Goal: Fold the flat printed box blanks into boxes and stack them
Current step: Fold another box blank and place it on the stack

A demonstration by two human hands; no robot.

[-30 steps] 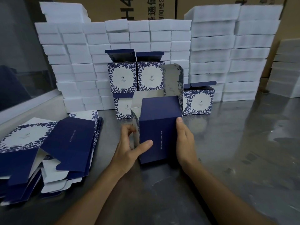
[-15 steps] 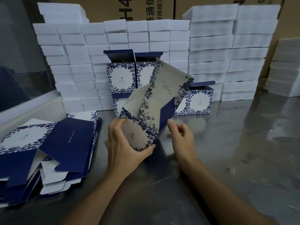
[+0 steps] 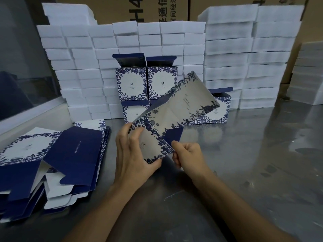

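Note:
A half-folded box point(image 3: 167, 123), white with blue floral print and navy panels, is tilted in the air above the metal table point(image 3: 244, 163). My left hand point(image 3: 134, 154) grips its lower left corner, thumb under the bottom edge. My right hand point(image 3: 188, 156) pinches its lower right edge by a navy flap. A long printed panel sticks up to the right. To the left lies a pile of flat box blanks point(image 3: 52, 163). Behind the held box, folded boxes point(image 3: 146, 84) stand stacked in two rows with lids open, and one more point(image 3: 220, 110) stands at the right.
White foam blocks point(image 3: 244, 58) are stacked into a wall along the back, with more at the far right point(image 3: 307, 75). Brown cartons rise behind them. A dark glass panel point(image 3: 21, 67) with a pale ledge runs along the left side.
The box was standing on the table with its navy side facing me. I have lifted it, turned it so the white floral face shows, and tilted it to the right with the flaps opening out.

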